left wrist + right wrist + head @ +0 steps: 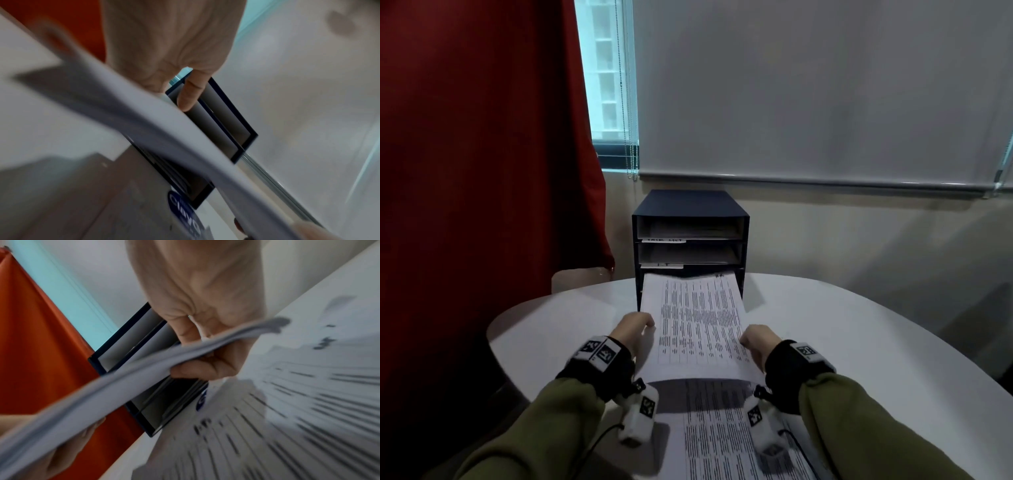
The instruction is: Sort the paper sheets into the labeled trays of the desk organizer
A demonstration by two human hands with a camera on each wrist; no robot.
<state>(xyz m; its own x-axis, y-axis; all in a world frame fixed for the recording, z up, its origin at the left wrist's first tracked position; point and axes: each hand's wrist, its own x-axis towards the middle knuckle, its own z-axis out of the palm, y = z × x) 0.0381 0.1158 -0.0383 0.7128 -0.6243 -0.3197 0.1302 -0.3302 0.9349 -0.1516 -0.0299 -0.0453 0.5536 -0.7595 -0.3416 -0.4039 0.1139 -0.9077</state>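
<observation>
Both forearms reach forward side by side over the white table (859, 329), the left hand (635, 327) at the left edge and the right hand (758, 339) at the right edge of a printed sheet (698, 325) lifted off the tabletop. Each hand pinches its edge, thumb above and fingers curled beneath. The sheet's far end sits at the mouth of the bottom tray of the dark organizer (690, 205), and more printed paper (722, 438) lies on the table under the wrists.
</observation>
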